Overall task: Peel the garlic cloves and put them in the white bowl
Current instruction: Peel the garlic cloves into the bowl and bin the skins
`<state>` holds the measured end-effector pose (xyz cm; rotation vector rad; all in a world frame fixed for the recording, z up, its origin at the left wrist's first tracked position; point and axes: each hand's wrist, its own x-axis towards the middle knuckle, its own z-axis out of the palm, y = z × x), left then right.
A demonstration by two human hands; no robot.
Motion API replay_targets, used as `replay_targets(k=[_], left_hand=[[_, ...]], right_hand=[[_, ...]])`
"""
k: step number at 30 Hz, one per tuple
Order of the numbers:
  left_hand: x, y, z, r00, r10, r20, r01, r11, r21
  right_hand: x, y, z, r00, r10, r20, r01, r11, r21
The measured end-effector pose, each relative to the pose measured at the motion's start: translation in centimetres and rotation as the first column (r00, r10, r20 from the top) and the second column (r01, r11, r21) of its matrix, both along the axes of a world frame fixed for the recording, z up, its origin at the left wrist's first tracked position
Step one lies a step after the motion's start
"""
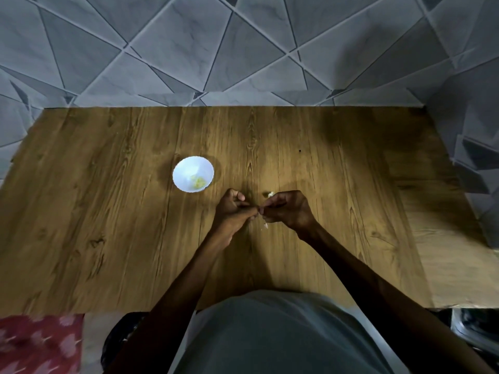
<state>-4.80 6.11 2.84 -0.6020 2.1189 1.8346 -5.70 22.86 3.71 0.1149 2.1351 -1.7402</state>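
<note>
L hand [233,211] & R hand [290,209] meet fingertip to fingertip just above the bench [108,211], roughly mid-frame. Both have fingers curled in, thumb & forefinger tips pressed together, pinching a garlic clove [260,211] between them. The clove is nearly all hidden by the fingertips, only a pale speck shows. L hand's other fingers are folded into the palm. R hand's knuckles face up, wrist bent.

Just below the pinch, a thin whitish peel scrap [265,225]; can't tell if it hangs from the clove or lies on the bench. Just behind the R hand, a small pale bit [269,194] on the wood, too small to say if peel or clove.

White bowl [186,164] sits upright on the bench, near the L hand, up & to the left, not touching it. Inside, at the bottom on the near side, a few yellowish peeled cloves [199,181].

Both forearms are bare, coming in from the bottom edge either side of a grey shirt [270,333]. The bench is wood-grain brown, w/ a paler strip [445,265] along its right side. Grey tiled wall [189,49] w/ a triangle pattern stands behind & wraps the right corner. Red patterned cloth [37,344] at bottom left, below the bench edge.
</note>
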Motion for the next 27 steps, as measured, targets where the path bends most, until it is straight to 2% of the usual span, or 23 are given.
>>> replay_targets(k=[2,6,9,13,16,23,27], left_hand=[[-0.1,-0.2,0.1,0.999,-0.044,-0.012,0.044,0.998,-0.043],[0.0,-0.3,0.4,0.998,-0.070,0.004,0.070,0.993,-0.097],[0.0,-0.2,0.6,0.999,-0.036,0.014,0.038,0.991,-0.126],[0.2,-0.1,0.7,1.000,-0.010,-0.005,0.009,0.997,-0.074],[0.5,-0.2,0.8,0.999,0.002,-0.037,-0.002,1.000,-0.001],[0.2,-0.9,0.9,0.997,-0.072,0.007,0.069,0.976,0.206],[0.4,-0.9,0.6,0.991,-0.135,0.005,0.131,0.964,0.232]], right_hand=[[-0.1,-0.2,0.3,0.999,0.002,-0.049,0.001,0.997,0.074],[-0.3,-0.6,0.7,0.971,0.124,-0.205,-0.062,0.957,0.285],[-0.2,-1.0,0.6,0.961,0.146,-0.235,-0.062,0.941,0.332],[-0.3,-1.2,0.8,0.958,0.154,-0.241,-0.059,0.931,0.361],[-0.5,-1.0,0.9,0.964,0.135,-0.229,-0.059,0.949,0.309],[-0.3,-0.3,0.5,0.998,0.032,-0.062,-0.032,0.999,0.001],[-0.1,0.0,0.3,0.999,0.019,-0.028,-0.020,0.999,-0.046]])
